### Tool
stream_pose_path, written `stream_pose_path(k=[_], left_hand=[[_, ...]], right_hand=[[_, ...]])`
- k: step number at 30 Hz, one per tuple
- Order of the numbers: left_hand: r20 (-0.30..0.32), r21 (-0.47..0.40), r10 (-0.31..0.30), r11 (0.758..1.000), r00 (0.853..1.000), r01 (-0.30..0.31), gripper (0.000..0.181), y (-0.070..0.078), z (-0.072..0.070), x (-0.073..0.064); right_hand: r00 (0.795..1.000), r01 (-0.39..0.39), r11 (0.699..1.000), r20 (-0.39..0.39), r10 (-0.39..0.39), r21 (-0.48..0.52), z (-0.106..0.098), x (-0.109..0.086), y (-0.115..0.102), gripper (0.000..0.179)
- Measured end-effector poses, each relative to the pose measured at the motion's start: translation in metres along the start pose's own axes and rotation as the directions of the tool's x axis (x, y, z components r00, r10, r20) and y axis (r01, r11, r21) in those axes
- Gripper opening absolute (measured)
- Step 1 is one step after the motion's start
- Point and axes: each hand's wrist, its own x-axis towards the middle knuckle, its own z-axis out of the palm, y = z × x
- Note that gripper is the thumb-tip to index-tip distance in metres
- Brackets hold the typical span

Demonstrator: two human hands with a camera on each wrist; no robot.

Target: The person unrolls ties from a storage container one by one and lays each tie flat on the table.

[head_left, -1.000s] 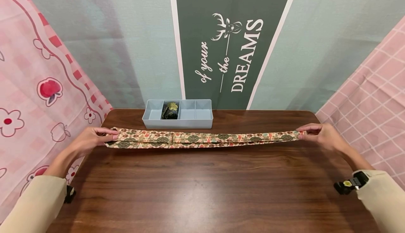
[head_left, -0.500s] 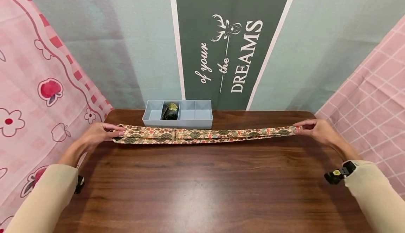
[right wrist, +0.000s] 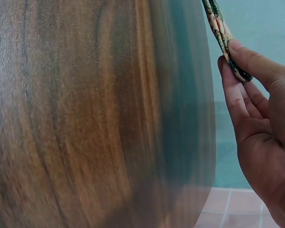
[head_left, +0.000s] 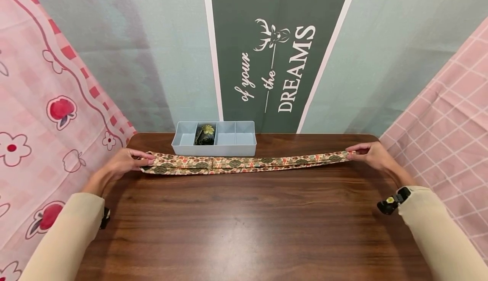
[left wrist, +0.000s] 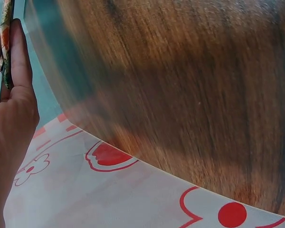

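- The left hand pinches one end of the patterned cloth strip between its thumb and fingers.
- The right hand pinches the other end; its wrist view shows the thumb on one side of the folded edge and fingers on the other.
- Between the hands the strip is stretched lengthwise above the table, sagging slightly; whether its middle touches the wood cannot be told.
- Just beyond the strip's left half stands a blue tray with four compartments; whether strip and tray touch cannot be told.
- The tray's second compartment from the left holds a dark bundle with a yellow-green flower shape on it.
- Farther out, a green backdrop with lettering rises behind the table, and pink sheets flank both sides.
- Compared with a second ago, both hands are nearer each other and a little closer to the tray, bringing the strip with them; the bundle sits in the same compartment.
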Motion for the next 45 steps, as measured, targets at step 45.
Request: stream_pose_path(k=[45], left_hand=[[-0.109, 0.463, 0.295, 0.860, 0.949, -0.214, 0.042, 0.005, 0.010, 0.015]], right_hand=[[0.999, 0.016, 0.992, -0.035, -0.020, -0.127, 0.007, 0.015, 0.009, 0.040]])
